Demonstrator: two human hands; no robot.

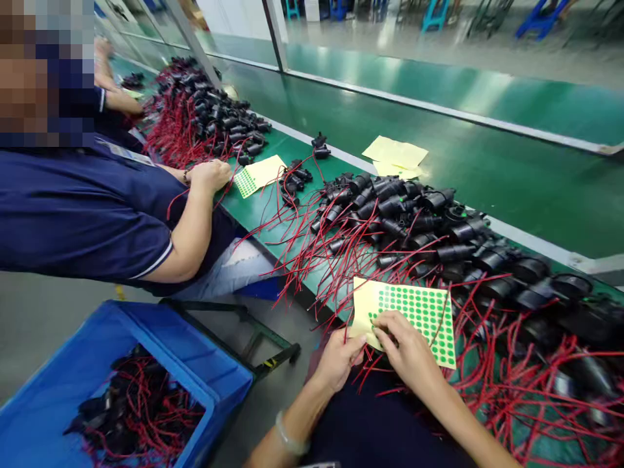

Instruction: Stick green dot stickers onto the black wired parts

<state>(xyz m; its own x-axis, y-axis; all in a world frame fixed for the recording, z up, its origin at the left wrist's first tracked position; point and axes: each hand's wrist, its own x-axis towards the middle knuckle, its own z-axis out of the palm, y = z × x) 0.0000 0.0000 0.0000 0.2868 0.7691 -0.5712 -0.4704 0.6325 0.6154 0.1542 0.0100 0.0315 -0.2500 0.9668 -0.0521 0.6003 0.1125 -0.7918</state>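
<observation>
A pale yellow sheet of green round stickers (414, 309) is tilted up over the near edge of the workbench. My left hand (338, 359) pinches its lower left corner between thumb and fingers. Over the left part of the sheet, my right hand (402, 341) has thumb and index finger closed together at a green round sticker, partly hidden by the fingertips. Rows of stickers fill the right side, while the left strip is mostly bare backing. Just behind the sheet lie black cylindrical parts with red wires (390, 205), heaped along the bench.
A co-worker (195, 214) sits at the left, near another sticker sheet (258, 174) and a larger heap of wired parts (214, 110). Yellow paper (394, 153) lies on the green bench (312, 133). On the lower left, a blue bin (214, 396) holds more wired parts.
</observation>
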